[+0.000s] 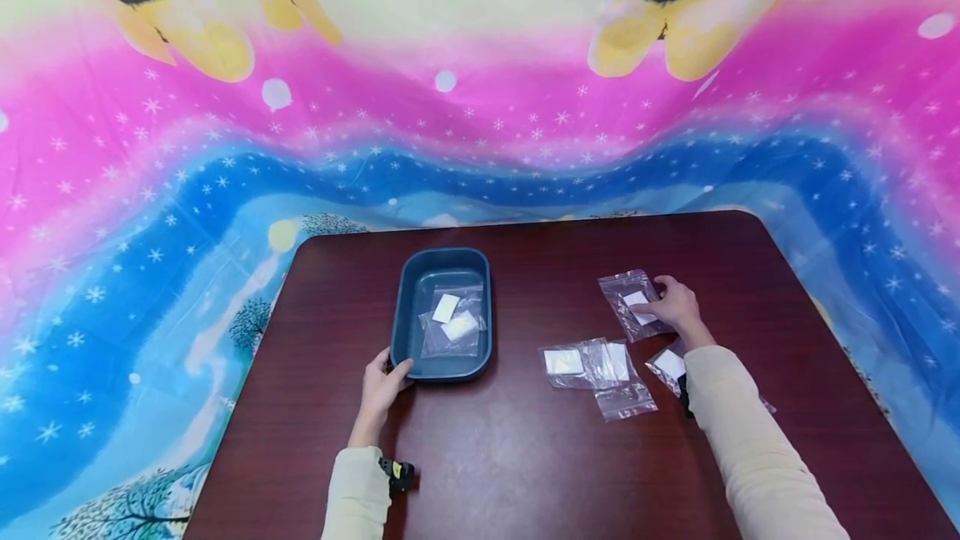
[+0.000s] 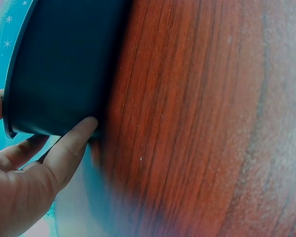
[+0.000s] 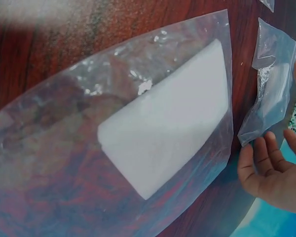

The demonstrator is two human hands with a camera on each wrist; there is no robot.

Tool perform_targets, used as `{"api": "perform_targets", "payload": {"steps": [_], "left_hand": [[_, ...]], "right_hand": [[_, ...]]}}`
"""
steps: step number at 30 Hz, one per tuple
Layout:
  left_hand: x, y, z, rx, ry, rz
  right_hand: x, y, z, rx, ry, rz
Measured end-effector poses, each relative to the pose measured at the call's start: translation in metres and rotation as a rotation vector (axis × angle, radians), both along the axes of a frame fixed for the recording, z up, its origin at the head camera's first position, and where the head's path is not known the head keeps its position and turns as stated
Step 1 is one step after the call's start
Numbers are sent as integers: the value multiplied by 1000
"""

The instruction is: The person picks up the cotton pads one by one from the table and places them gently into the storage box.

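Observation:
A blue tray (image 1: 404, 307) stands left of the table's middle with two clear bags (image 1: 453, 322), each holding a white pad. My left hand (image 1: 392, 371) grips the tray's near left corner. In the left wrist view the thumb (image 2: 71, 143) presses the tray's outer wall (image 2: 64, 64) and the fingers curl at its rim. My right hand (image 1: 663, 297) rests with straight fingers on a clear bag with a white pad (image 1: 628, 297) at the right. In the right wrist view its fingers (image 3: 266, 153) touch that bag's edge (image 3: 274, 84).
Three more clear bags with white pads lie near my right forearm: one (image 1: 564, 362), one (image 1: 621, 375) and one (image 1: 669, 365), which fills the right wrist view (image 3: 163, 133). The dark wooden table (image 1: 510, 457) has a colourful cloth (image 1: 150, 232) behind and beside it.

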State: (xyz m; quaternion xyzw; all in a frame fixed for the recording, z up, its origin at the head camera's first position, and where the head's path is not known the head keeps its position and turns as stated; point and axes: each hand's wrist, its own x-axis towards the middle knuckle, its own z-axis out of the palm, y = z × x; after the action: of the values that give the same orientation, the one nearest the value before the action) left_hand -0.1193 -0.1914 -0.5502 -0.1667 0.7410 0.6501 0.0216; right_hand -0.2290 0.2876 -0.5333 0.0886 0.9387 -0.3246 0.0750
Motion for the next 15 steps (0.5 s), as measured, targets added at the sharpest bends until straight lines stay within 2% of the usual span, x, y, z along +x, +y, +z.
{"api": "perform_targets", "payload": {"steps": [5,11,15], "left_hand": [[0,0,1,-6,2,0],[0,0,2,-3,-1,-3],[-1,0,2,-1,0,-3]], "right_hand": [[-1,0,0,31,-43,-4],[1,-1,0,115,-53,-5],[2,-1,1,119,-53,-23]]}}
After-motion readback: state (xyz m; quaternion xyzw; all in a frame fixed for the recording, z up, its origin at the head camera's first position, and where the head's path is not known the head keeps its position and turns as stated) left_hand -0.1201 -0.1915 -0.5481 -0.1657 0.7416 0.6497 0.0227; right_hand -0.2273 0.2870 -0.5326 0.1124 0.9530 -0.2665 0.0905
